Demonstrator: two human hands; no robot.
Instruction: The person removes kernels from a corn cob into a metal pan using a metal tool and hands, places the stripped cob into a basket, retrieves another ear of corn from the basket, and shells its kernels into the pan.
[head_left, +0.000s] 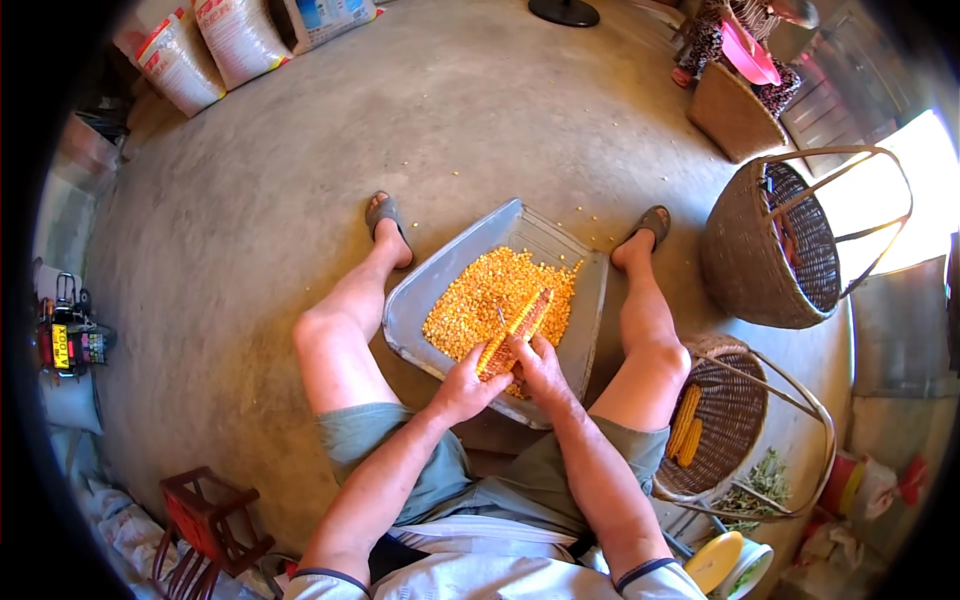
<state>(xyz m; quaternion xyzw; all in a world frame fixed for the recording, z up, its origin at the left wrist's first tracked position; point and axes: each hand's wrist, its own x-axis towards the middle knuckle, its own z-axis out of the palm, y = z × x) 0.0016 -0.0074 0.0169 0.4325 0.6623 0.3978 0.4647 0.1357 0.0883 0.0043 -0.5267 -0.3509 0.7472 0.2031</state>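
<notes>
Between my knees is a grey, open-topped tub, with a bed of loose yellow corn kernels in it. A partly shelled corn cob is held slantwise above the kernels, showing rows of yellow kernels beside bare reddish patches. My left hand grips its lower end, thumb along the near side. My right hand grips the cob from the right, its thumb pressed on the bare part. A thin metal point shows just left of the cob; what it belongs to is hidden.
At my right stand a wicker basket with a few yellow corn cobs and a larger basket. A seated person holds a pink basin. Filled sacks stand far left, a wooden stool near left.
</notes>
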